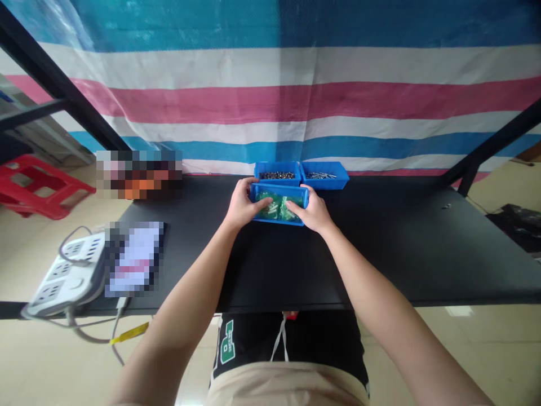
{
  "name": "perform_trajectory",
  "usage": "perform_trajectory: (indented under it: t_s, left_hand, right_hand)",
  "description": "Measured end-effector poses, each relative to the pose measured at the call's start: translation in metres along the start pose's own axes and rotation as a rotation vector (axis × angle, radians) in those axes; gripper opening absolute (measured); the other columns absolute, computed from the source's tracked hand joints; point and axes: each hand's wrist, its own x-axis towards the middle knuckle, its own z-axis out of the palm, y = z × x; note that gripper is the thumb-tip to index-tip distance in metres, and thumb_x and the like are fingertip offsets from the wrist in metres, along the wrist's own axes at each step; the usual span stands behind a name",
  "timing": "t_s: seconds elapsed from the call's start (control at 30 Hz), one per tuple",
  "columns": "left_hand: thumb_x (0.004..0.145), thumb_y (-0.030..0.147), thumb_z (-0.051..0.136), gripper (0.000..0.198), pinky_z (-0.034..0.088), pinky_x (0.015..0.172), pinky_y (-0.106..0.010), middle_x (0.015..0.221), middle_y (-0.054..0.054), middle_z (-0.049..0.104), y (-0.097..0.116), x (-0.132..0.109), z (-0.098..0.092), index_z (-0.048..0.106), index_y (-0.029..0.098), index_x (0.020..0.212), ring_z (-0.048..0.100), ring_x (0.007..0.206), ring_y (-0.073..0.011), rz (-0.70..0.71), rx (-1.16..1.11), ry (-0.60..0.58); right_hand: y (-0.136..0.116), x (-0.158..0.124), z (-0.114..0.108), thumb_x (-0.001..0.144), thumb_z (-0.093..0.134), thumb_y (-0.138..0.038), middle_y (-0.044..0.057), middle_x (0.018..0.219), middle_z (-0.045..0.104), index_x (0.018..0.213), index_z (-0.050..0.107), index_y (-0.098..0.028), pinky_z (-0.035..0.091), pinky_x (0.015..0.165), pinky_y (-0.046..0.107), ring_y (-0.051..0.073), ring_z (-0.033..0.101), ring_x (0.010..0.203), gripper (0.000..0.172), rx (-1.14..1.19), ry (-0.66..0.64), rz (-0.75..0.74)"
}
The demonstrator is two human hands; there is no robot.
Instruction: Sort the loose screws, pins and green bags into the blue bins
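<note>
A blue plastic bin is held between my two hands at the middle of the black table. Inside it lie green, shiny, clear-wrapped packets; their exact contents are too small to make out. My left hand grips the bin's left end, its thumb reaching in over the packets. At the right end my right hand does the same, thumb also on the packets. Just behind stand two more blue bins: the left bin holds many small metal pieces, and the right bin holds thin silvery pins or nails.
On the left of the black table are a white power strip with cables and a blurred-out phone-like item. A small metal bit lies far right. Black frame posts rise at both sides; a red stool stands left.
</note>
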Motion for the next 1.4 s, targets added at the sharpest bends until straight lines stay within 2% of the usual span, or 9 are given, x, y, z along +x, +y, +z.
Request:
perform_trajectory:
  t_s: [0.13,0.3,0.53,0.8,0.93,1.1,1.2,1.27,1.4]
  left_hand:
    - [0.061,0.043,0.082,0.068,0.049,0.083,-0.033,0.112,-0.007,0.055,0.001,-0.001,-0.002,0.055,0.021,0.12,0.057,0.096,-0.0205,0.135,-0.025,-0.022]
    - [0.062,0.033,0.082,0.062,0.051,0.08,-0.034,0.103,-0.005,0.053,0.006,-0.003,-0.003,0.057,0.022,0.117,0.056,0.09,-0.0207,0.229,0.135,-0.035]
    - [0.072,0.032,0.076,0.054,0.051,0.086,-0.036,0.102,-0.006,0.051,0.0,-0.006,0.002,0.055,0.021,0.12,0.056,0.093,-0.0219,0.296,0.246,0.042]
    - [0.062,0.041,0.085,0.092,0.048,0.098,-0.046,0.118,-0.011,0.046,-0.009,-0.004,0.001,0.039,0.021,0.139,0.054,0.108,-0.0286,0.322,0.205,0.006]
    - [0.056,0.046,0.088,0.107,0.043,0.106,-0.051,0.126,-0.013,0.04,-0.016,-0.002,0.004,0.033,0.021,0.144,0.049,0.119,-0.033,0.404,0.16,-0.008]
    - [0.057,0.052,0.086,0.108,0.045,0.103,-0.054,0.129,-0.014,0.033,-0.023,-0.001,0.005,0.033,0.02,0.146,0.048,0.117,-0.0338,0.501,0.188,-0.057]
    - [0.057,0.057,0.085,0.109,0.047,0.101,-0.055,0.129,-0.015,0.032,-0.024,-0.001,0.004,0.033,0.02,0.147,0.049,0.114,-0.0337,0.529,0.213,-0.086]
    - [0.056,0.06,0.084,0.112,0.048,0.101,-0.056,0.129,-0.015,0.032,-0.024,-0.001,0.003,0.033,0.02,0.147,0.049,0.114,-0.0341,0.55,0.22,-0.106]
    - [0.055,0.061,0.085,0.114,0.05,0.098,-0.056,0.131,-0.015,0.031,-0.022,-0.002,0.004,0.032,0.023,0.148,0.052,0.11,-0.0323,0.578,0.221,-0.156]
  right_hand:
    - [0.004,0.002,0.0,0.07,0.076,-0.053,0.017,0.124,0.066,0.137,0.046,-0.017,0.05,0.098,0.049,0.034,0.063,0.115,0.082,-0.048,0.081,-0.069]
    - [0.011,0.005,-0.001,0.071,0.079,-0.048,0.016,0.132,0.061,0.139,0.043,-0.02,0.049,0.1,0.051,0.034,0.059,0.12,0.082,-0.108,0.169,-0.181]
    - [0.01,0.002,0.002,0.078,0.074,-0.039,0.015,0.127,0.06,0.127,0.046,-0.021,0.045,0.103,0.053,0.034,0.055,0.121,0.06,-0.21,0.234,-0.337]
    - [0.009,0.0,0.003,0.08,0.064,-0.024,0.015,0.12,0.056,0.124,0.041,-0.021,0.044,0.103,0.052,0.033,0.052,0.119,0.05,-0.237,0.23,-0.438]
    - [0.011,0.001,0.001,0.077,0.066,-0.028,0.014,0.117,0.054,0.12,0.04,-0.023,0.044,0.1,0.052,0.033,0.052,0.115,0.051,-0.167,0.193,-0.469]
    - [0.012,-0.001,-0.004,0.067,0.076,-0.049,0.012,0.124,0.05,0.121,0.04,-0.024,0.043,0.101,0.052,0.033,0.052,0.116,0.069,0.081,0.044,-0.436]
    - [0.014,0.001,-0.007,0.077,0.062,-0.064,0.011,0.131,0.05,0.117,0.047,-0.026,0.037,0.107,0.052,0.033,0.047,0.125,0.057,0.207,-0.052,-0.375]
    - [0.015,0.004,-0.007,0.083,0.054,-0.066,0.009,0.128,0.053,0.107,0.054,-0.026,0.033,0.111,0.052,0.032,0.047,0.127,0.047,0.243,-0.038,-0.33]
    - [0.022,0.01,-0.002,0.078,0.064,-0.062,0.008,0.129,0.054,0.111,0.057,-0.026,0.032,0.112,0.052,0.032,0.046,0.129,0.049,0.199,-0.017,-0.235]
